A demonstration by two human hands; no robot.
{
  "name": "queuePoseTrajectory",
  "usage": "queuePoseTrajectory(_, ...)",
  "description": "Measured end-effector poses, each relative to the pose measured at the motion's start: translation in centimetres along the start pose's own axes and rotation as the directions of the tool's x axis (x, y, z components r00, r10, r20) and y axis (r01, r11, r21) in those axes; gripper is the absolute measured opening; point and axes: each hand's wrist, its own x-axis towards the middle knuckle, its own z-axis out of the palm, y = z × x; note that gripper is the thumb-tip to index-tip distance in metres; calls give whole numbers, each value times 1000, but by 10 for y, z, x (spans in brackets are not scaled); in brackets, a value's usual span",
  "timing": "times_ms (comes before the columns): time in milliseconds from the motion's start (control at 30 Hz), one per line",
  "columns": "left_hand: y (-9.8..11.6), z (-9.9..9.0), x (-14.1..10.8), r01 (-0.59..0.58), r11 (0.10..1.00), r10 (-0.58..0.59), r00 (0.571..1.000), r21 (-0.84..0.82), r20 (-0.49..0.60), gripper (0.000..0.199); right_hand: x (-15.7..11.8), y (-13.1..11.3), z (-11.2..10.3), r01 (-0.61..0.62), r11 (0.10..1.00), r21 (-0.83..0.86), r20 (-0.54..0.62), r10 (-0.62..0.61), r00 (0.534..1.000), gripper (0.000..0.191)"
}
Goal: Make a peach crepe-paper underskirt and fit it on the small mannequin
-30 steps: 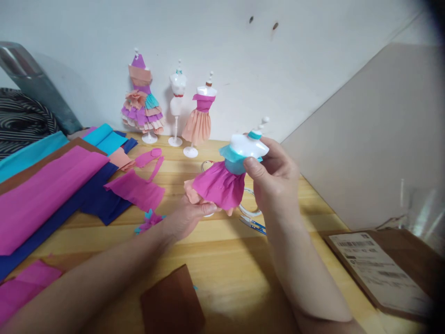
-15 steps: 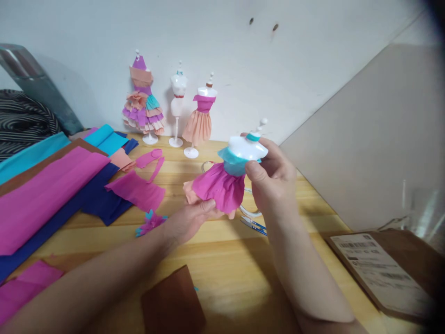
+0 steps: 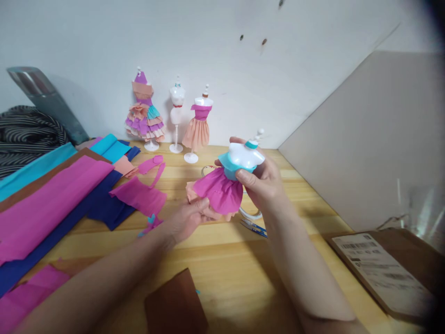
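Observation:
A small white mannequin [image 3: 239, 154] with a turquoise neck band and top leans to the right above the table. Its magenta skirt [image 3: 222, 190] flares down to the left, with a peach layer under the hem. My right hand [image 3: 262, 181] is wrapped round the torso, thumb on the turquoise top [image 3: 230, 168]. My left hand [image 3: 189, 218] pinches the skirt's lower edge between thumb and fingers; its fingertips are partly hidden under the cloth.
Three mannequins, two in dresses [image 3: 197, 132], stand by the wall. Coloured crepe sheets [image 3: 59, 204] lie left, near magenta scraps [image 3: 142, 195]. Blue snips [image 3: 253, 227] lie behind my right wrist. Brown paper [image 3: 176, 304] is in front; a labelled package [image 3: 378, 264] lies right.
My right hand has shifted slightly left and down with the mannequin's torso, and its fingers now show behind it. The camera view has tilted up a little.

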Motion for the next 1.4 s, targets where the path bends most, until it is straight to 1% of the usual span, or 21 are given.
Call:
queuePoseTrajectory(100, 25, -7, -2, 195, 952, -198, 980, 235, -10, 46, 1, -1, 0, 1, 1000, 6, -8, -1, 1000, 56)
queuePoseTrajectory(133, 37, -7, -4, 261, 893, -277, 961, 366, -8, 50, 1, -2, 1, -2, 1000, 0, -16, 2, 1000, 57)
queuePoseTrajectory(167, 49, -5, -6, 286, 809, -307, 951, 513, -45, 53, 1, -3, 1, -4, 1000, -7, -26, 4, 1000, 57)
queuePoseTrajectory(200, 60, -2, -8, 295, 670, -323, 942, 681, -91, 53, 2, -4, 2, -2, 1000, -14, -37, 2, 999, 56)
queuePoseTrajectory(233, 70, 4, -12, 245, 487, -224, 963, 838, -151, 54, 2, -4, 3, 3, 1000, -20, -47, -4, 999, 54)
queuePoseTrajectory(267, 79, 10, -15, 154, 264, -5, 987, 952, -158, 54, 2, -5, 4, 8, 1000, -25, -56, -10, 998, 53)
queuePoseTrajectory(300, 85, 17, -20, 143, 36, 238, 960, 989, -147, 56, 1, -6, 5, 11, 999, -30, -61, -13, 998, 52)
queuePoseTrajectory(333, 89, 24, -24, 166, -143, 392, 915, 976, -98, 57, 1, -6, 6, 11, 999, -34, -64, -13, 998, 52)
queuePoseTrajectory(367, 91, 30, -28, 190, -253, 465, 884, 948, -53, 60, 1, -6, 7, 7, 999, -38, -68, -9, 998, 52)
queuePoseTrajectory(433, 91, 39, -34, 180, -362, 508, 861, 915, 31, 59, 0, -7, 8, -4, 999, -45, -74, 1, 997, 53)
queuePoseTrajectory(500, 88, 45, -34, 87, -373, 503, 856, 924, 122, 50, 0, -6, 9, -11, 999, -49, -79, 7, 997, 53)
queuePoseTrajectory(600, 81, 50, -24, -85, -316, 526, 813, 945, 249, 36, -1, -5, 9, 1, 999, -46, -71, -4, 997, 51)
queuePoseTrajectory(667, 76, 53, -13, -156, -269, 542, 791, 950, 283, 36, -1, -3, 9, 4, 999, -50, -57, -7, 998, 51)
queuePoseTrajectory(833, 72, 56, 10, -238, -224, 525, 788, 945, 322, 26, -2, -2, 8, -15, 997, -74, -52, 11, 999, 55)
queuePoseTrajectory(900, 75, 54, 14, -280, -144, 515, 798, 949, 313, 27, -2, -3, 8, -12, 997, -77, -57, 7, 998, 54)
queuePoseTrajectory(1033, 81, 46, 20, -331, 90, 520, 820, 939, 239, 31, -3, -1, 7, 7, 997, -78, -67, -12, 998, 52)
queuePoseTrajectory(1100, 82, 42, 22, -356, 144, 529, 816, 924, 232, 32, -3, 1, 7, 2, 997, -81, -71, -8, 997, 54)
queuePoseTrajectory(1167, 84, 40, 23, -368, 124, 556, 795, 922, 243, 32, -3, 2, 8, 1, 995, -96, -77, -8, 997, 57)
queuePoseTrajectory(1267, 88, 39, 21, -371, 8, 620, 730, 929, 286, 30, -4, -2, 10, -5, 995, -104, -59, -1, 998, 62)
queuePoseTrajectory(1300, 90, 39, 20, -372, -24, 623, 720, 928, 305, 31, -5, -4, 11, -10, 994, -109, -48, 5, 999, 64)
queuePoseTrajectory(1400, 94, 42, 17, -397, -50, 559, 750, 917, 355, 39, -9, -11, 14, -17, 988, -156, -10, 15, 1000, 65)
